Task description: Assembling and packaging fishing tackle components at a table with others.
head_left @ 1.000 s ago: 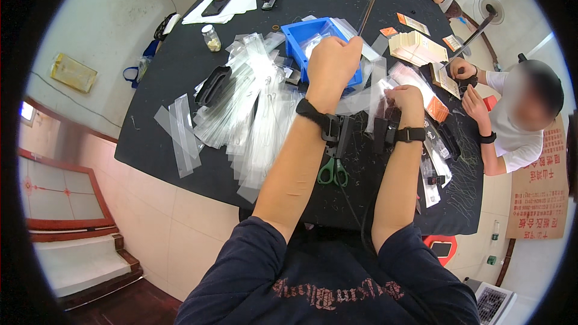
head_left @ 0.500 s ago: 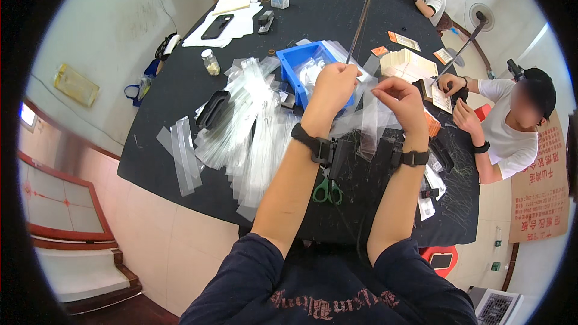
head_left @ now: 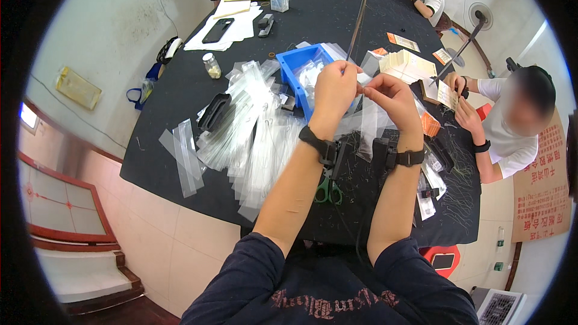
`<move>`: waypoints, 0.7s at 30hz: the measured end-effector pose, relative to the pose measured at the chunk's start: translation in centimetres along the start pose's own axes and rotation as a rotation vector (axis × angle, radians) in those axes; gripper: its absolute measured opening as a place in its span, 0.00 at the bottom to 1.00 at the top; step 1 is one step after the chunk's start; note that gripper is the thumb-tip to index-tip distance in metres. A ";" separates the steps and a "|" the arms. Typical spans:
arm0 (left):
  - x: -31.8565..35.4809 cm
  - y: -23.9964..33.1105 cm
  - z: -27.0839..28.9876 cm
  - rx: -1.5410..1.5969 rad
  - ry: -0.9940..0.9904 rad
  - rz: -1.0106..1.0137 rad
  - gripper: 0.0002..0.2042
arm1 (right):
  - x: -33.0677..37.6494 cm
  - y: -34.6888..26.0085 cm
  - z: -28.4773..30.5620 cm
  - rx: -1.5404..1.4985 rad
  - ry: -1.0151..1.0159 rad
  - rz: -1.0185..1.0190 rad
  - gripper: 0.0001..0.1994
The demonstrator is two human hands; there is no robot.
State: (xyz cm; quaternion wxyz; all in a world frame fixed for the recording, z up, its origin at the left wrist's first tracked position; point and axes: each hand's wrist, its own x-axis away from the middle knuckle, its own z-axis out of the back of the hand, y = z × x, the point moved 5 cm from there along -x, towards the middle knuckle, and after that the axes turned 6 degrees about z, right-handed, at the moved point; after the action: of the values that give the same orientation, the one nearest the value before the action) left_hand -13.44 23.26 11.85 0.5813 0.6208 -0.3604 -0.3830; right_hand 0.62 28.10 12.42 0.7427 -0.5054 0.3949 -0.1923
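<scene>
My left hand [head_left: 335, 91] is closed round several long, thin, brownish rods [head_left: 360, 21] that stick up and away from it. Close beside it, my right hand [head_left: 394, 99] is pinched, its fingertips meeting those of the left. Whatever lies between the right fingertips is too small to make out. Just left of and beneath my left hand sits a blue plastic bin [head_left: 287, 71] with small clear bags in it. A large fanned pile of clear plastic sleeves [head_left: 259, 138] spreads to the left. More clear sleeves [head_left: 368, 129] lie under my hands.
Green-handled scissors [head_left: 328, 192] lie between my forearms. A black case-like object [head_left: 214, 112] and a small jar [head_left: 212, 66] stand at left. Stacked cards [head_left: 406, 66] are at right, beside a co-worker [head_left: 515, 114]. Papers, a phone [head_left: 218, 30] and a stapler [head_left: 265, 24] lie farther back.
My hands have come together: the right fingertips were apart from the left hand and now meet it. The co-worker at right has lifted a card.
</scene>
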 end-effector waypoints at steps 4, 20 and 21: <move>0.2 0.2 0.0 -0.097 0.048 -0.033 0.14 | 0.1 -0.4 -0.1 -0.005 -0.025 -0.016 0.05; -0.6 -0.8 0.4 0.006 0.190 -0.127 0.12 | 1.8 2.3 -2.5 0.244 -0.503 -0.485 0.10; -0.3 -0.6 0.4 0.018 0.165 -0.085 0.13 | 2.0 1.7 -1.8 0.249 -0.501 -0.476 0.10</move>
State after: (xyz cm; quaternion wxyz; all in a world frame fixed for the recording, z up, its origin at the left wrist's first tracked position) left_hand -13.91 23.44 11.23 0.5867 0.6701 -0.2882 -0.3518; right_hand 0.26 26.39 9.74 0.8066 -0.5203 0.0456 -0.2767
